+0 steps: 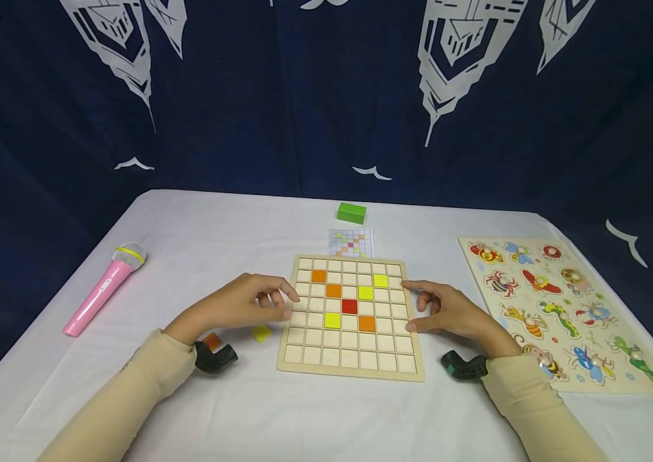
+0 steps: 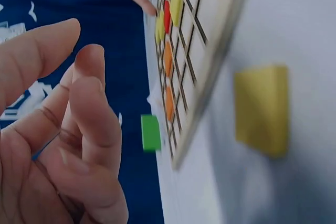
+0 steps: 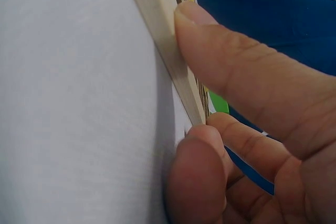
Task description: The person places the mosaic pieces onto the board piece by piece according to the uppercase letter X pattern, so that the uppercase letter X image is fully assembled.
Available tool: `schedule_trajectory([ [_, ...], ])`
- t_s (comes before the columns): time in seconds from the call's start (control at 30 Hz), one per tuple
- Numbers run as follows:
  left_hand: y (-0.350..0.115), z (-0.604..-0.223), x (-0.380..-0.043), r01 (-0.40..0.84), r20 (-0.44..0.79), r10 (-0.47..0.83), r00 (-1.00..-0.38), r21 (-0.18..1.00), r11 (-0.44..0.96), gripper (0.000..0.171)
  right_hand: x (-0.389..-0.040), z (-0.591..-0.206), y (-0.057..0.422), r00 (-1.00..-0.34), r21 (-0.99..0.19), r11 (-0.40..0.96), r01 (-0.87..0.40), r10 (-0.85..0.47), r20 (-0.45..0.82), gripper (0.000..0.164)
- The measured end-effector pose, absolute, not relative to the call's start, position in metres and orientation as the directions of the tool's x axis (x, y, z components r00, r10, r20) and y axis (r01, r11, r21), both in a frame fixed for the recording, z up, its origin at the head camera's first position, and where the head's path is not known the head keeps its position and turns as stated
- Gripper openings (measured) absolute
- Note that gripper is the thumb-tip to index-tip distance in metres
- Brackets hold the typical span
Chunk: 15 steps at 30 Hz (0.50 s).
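A square wooden grid board (image 1: 349, 373) lies flat in front of me, with several orange, yellow and red tiles in its cells. One of them, a red tile (image 1: 349, 306), sits near the middle. My right hand (image 1: 448, 314) holds the board's right edge, thumb on the rim and other fingertips along the edge. By the left edge hovers my left hand (image 1: 245, 300), fingers loosely bent and holding nothing. A loose yellow tile (image 2: 260, 109) lies on the cloth beside the board. Partly behind the left wrist is a loose orange tile (image 1: 212, 341).
Behind the board are a printed grid card (image 1: 351, 242) and a green block (image 1: 352, 213). A pink toy microphone (image 1: 104, 289) lies at the left. A wooden insect puzzle (image 1: 557, 314) occupies the right side, close to my right forearm. White cloth (image 1: 326, 423) covers the table.
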State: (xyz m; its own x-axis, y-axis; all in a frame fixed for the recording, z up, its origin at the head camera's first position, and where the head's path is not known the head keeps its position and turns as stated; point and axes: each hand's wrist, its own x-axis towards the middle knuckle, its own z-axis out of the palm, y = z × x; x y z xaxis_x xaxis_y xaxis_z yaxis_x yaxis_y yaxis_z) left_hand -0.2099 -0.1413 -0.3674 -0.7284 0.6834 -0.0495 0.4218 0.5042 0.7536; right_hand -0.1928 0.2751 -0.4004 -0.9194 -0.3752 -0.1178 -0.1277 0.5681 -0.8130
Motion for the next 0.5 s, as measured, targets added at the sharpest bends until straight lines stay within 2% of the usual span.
schedule_trajectory([
  [0.13,-0.157,-0.372,-0.21,0.4,-0.065,0.67,-0.739,0.758,0.515,0.027,-0.193,-0.401,0.275,-0.919,-0.809,0.571,-0.136,-0.377,-0.112,0.084],
  [0.5,-0.191,-0.379,-0.212,0.34,-0.138,0.69,-0.711,0.791,0.508,0.034,-0.192,-0.401,0.276,-0.918,-0.806,0.575,-0.14,-0.38,-0.112,0.085],
])
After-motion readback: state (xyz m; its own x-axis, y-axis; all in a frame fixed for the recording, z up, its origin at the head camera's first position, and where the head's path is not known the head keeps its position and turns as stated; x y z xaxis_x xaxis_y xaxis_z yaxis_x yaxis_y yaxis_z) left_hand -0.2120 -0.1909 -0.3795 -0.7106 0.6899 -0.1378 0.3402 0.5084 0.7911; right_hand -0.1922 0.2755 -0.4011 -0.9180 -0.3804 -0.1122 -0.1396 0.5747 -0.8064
